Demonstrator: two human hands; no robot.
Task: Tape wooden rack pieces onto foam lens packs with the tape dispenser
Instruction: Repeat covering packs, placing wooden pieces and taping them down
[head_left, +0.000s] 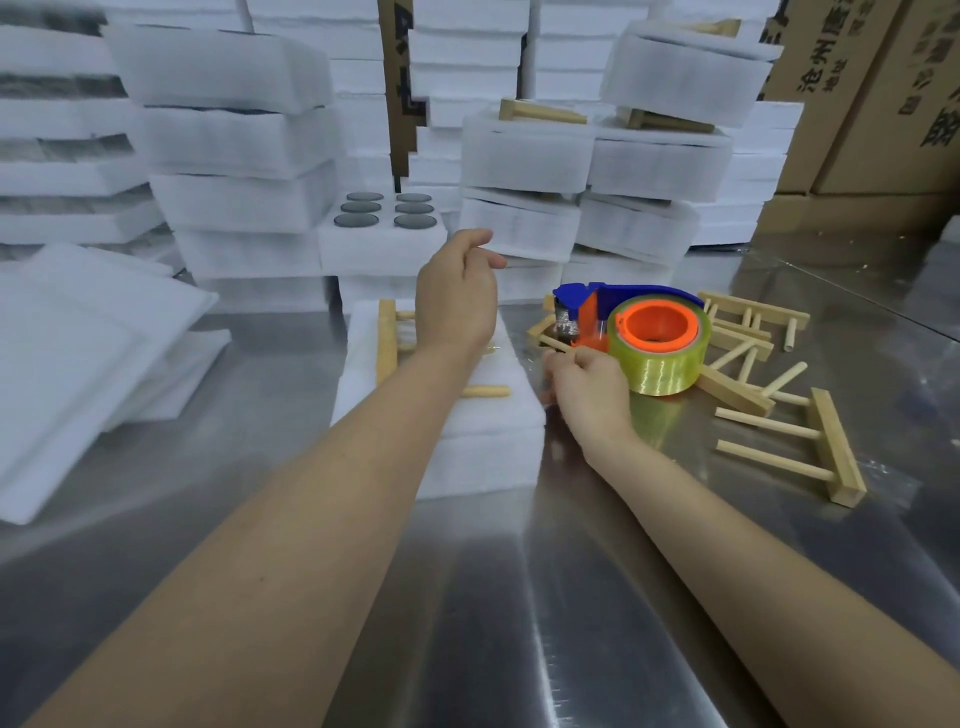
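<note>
The wooden rack piece (387, 338) lies on the foam lens pack (483, 447), the left hand (457, 301) loose and empty above it, likely to steady it, while right of the pack the right hand (589, 387) curls beside the tape dispenser (654, 338), its hold impossible to tell.

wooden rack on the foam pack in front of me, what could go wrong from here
The wooden rack piece lies on the foam pack with no tape visible on it, so it may slide once tape is pulled across. The tape dispenser sits against loose rack pieces; lifting it could drag or knock them. The right hand is close to the dispenser's cutter end.
</note>
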